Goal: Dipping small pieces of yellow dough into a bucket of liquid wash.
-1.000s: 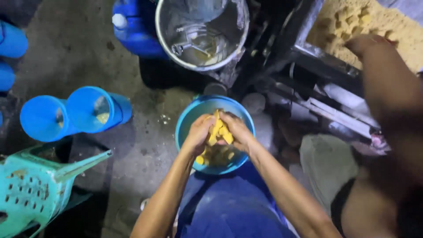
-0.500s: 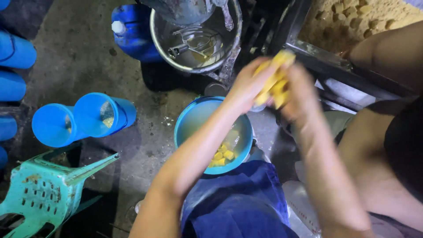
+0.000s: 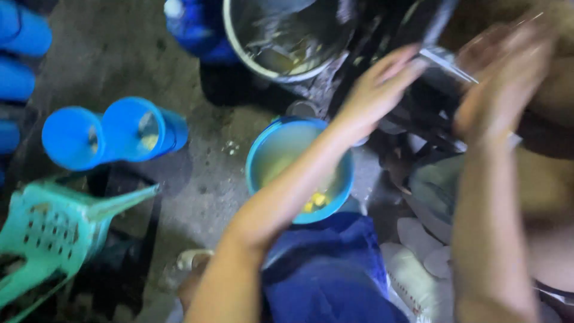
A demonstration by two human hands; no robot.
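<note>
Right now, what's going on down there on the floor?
A person sits over a blue bowl on the concrete floor; a few yellow pieces lie in its bottom. Both hands are raised away from it, to the upper right: the left hand is open with fingers spread, the right hand is blurred, so any hold is unclear. A metal pot stands beyond the bowl, blue cups and a green plastic chair to the left.
</note>
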